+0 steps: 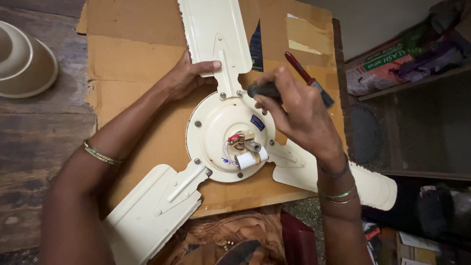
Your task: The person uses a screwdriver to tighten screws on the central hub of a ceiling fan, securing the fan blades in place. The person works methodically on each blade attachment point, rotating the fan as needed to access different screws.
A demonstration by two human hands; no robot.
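A cream ceiling fan (216,127) with three blades lies on a sheet of cardboard (132,59). Its round motor housing faces up, with a white capacitor (251,158) and wires at the hub. My left hand (189,76) rests on the base of the far blade (216,29), thumb across its bracket. My right hand (294,110) grips a dark-handled screwdriver (260,90) whose tip meets a screw (240,92) at that blade's bracket. A red-handled paintbrush (309,78) lies on the cardboard just beyond my right hand.
Two cream bowl-shaped fan covers (24,61) sit on the wooden floor at the left. A shelf (407,78) with packages and cloth stands at the right. Orange fabric (221,235) lies below the cardboard's near edge.
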